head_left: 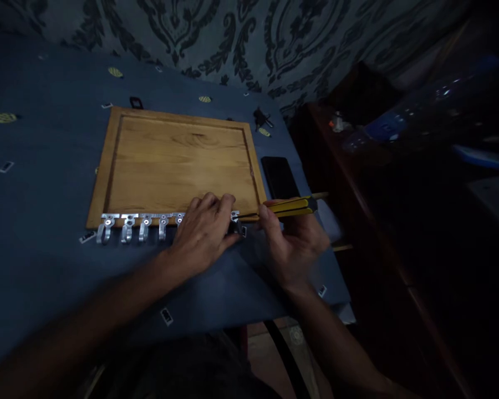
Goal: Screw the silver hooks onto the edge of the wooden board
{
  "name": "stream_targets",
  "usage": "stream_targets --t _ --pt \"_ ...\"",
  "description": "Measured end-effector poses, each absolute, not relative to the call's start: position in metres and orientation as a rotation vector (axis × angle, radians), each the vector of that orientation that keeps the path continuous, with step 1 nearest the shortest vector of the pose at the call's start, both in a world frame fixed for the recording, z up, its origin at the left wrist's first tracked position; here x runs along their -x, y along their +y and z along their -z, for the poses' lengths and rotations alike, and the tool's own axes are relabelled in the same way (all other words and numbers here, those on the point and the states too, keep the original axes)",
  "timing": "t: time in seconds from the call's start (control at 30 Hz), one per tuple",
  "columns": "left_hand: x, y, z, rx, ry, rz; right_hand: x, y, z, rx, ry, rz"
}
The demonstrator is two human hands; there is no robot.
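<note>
A framed wooden panel (183,160) lies on the blue-covered table. Along its near edge runs a metal hook rail (128,215) with several silver hooks. My left hand (203,230) is closed over the right part of the rail, fingers curled on top and thumb below, hiding some hooks. In my right hand (293,238) is a screwdriver (293,207) with a yellow and black handle. Its thin shaft points left toward the rail's right end, where the tip is hard to make out. A small dark part shows beside my left thumb.
A black phone-like object (280,176) lies right of the panel, and a small dark item (261,118) sits behind it. To the right stands dark wooden furniture (349,183) with a clear plastic bottle (391,124). A patterned wall (233,44) rises behind the table.
</note>
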State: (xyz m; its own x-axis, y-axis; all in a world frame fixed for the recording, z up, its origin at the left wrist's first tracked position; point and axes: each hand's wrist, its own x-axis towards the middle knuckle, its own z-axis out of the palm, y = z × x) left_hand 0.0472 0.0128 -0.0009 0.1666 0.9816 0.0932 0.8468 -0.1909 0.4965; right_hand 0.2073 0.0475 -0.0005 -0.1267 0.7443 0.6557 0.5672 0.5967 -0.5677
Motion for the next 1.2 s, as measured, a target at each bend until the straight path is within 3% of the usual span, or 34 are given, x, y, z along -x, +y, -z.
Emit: stream_targets --t 0.2,0.5,0.67,0.93,1.2 --pt "-0.047 0.013 -0.001 -2.115 1.733 -0.562 -0.219 0.055 -0.009 0.984 -1.766 -0.758" --pt "-0.047 0.014 0.007 -2.130 1.741 -0.632 -0.224 0.059 -0.017 0.899 -1.787 -0.931" --pt "-0.047 0.015 0.008 -2.121 1.742 -0.619 -0.225 0.059 -0.015 0.925 -1.775 -0.898" --pt "-0.048 0.014 0.005 -2.108 1.745 -0.615 -0.219 0.047 -0.011 1.094 -1.927 -0.280" --pt "-0.048 0.013 0.004 -2.103 1.744 -0.619 -0.216 0.045 0.005 0.968 -1.678 -0.555"
